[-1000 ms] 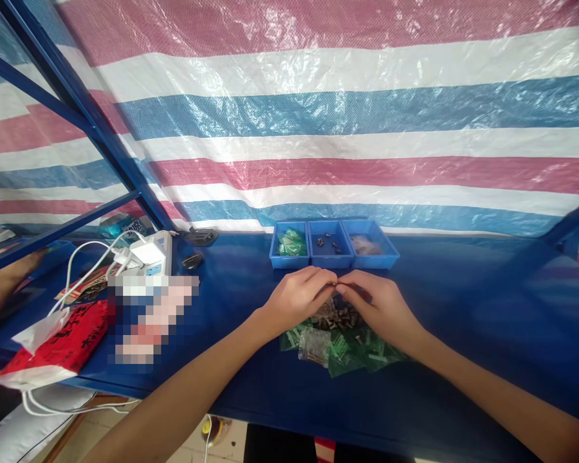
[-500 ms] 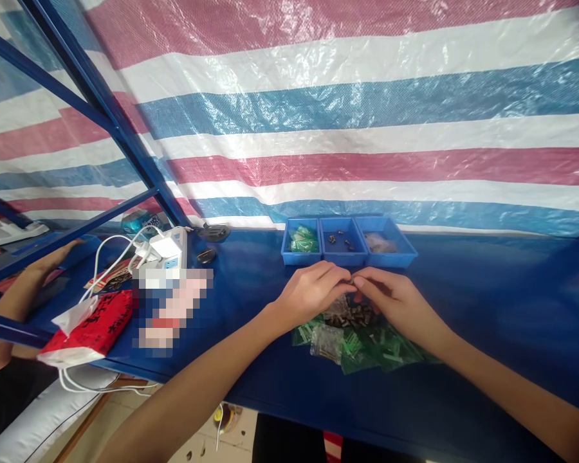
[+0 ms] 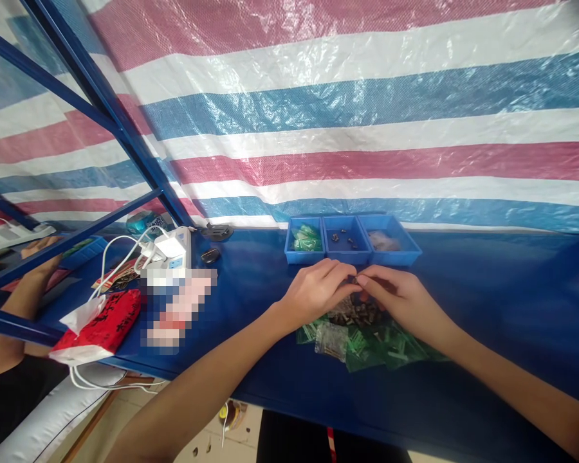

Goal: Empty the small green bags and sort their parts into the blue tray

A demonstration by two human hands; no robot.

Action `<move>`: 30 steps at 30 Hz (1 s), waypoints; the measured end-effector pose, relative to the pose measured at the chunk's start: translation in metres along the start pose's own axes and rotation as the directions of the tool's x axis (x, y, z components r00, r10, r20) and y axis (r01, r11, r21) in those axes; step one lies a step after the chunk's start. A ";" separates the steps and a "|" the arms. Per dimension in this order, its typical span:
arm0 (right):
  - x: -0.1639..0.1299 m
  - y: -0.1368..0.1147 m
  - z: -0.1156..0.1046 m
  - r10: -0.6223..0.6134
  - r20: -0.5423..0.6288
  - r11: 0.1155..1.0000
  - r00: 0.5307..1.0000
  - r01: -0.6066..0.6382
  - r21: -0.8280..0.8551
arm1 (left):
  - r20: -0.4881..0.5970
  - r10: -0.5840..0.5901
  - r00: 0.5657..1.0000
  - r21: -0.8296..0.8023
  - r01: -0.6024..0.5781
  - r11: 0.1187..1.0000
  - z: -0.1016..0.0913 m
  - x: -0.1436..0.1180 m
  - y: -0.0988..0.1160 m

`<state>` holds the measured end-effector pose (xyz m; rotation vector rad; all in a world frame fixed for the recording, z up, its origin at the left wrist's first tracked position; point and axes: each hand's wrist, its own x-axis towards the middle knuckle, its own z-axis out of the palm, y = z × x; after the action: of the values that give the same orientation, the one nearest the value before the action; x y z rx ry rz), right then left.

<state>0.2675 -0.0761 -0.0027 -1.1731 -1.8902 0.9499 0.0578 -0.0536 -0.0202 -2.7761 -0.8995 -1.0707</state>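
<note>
My left hand [image 3: 318, 288] and my right hand [image 3: 399, 293] meet fingertip to fingertip over the table, both pinched on a tiny dark piece too small to name. Beneath them lies a heap of small metal screw-like parts [image 3: 354, 313], partly covered by my hands. Around the heap are green plastic bags [image 3: 386, 347] and a clear bag [image 3: 331, 341] with small parts inside. Just beyond my fingers stand three joined blue bins: the left bin [image 3: 303, 259] holds green bags, the middle bin [image 3: 346, 257] a few small metal pieces, the right bin [image 3: 394, 258] clear bags.
To the left are a white power strip [image 3: 176, 247] with plugs and cables, a black mouse-like object [image 3: 211, 256] and a red tissue pack [image 3: 109, 325]. A blue metal frame [image 3: 139, 161] rises there. Beyond it, another person's arm [image 3: 29, 292] rests at the table.
The whole view has shifted slightly. My hands stay together above the heap, fingertips still pinched. Beyond the frame, the other person's hand has moved a little.
</note>
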 end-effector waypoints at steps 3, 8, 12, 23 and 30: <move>-0.001 0.000 0.001 0.000 -0.008 1.000 1.000 0.000 0.013 | -0.010 0.010 1.000 -0.026 -0.010 1.000 0.000 0.000 0.001; 0.000 0.004 0.000 0.013 0.013 0.998 1.000 -0.014 0.066 | 0.012 -0.045 0.999 -0.091 0.046 0.995 0.000 0.000 0.001; 0.004 0.005 -0.001 0.052 0.038 0.988 0.998 -0.056 0.142 | 0.019 -0.086 0.996 -0.125 0.088 0.988 0.000 0.000 0.002; 0.009 0.009 -0.007 -0.065 -0.049 0.997 0.997 0.064 -0.031 | -0.134 -0.059 0.989 -0.137 0.040 0.990 0.003 0.001 -0.001; 0.073 0.015 -0.024 -0.456 -0.175 0.788 0.873 0.304 -0.536 | -0.179 -0.056 0.982 -0.038 0.050 0.998 -0.006 0.001 -0.012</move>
<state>0.2690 0.0015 0.0096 -1.0624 -2.0643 0.0436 0.0487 -0.0445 -0.0175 -2.6403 -0.9449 -1.3310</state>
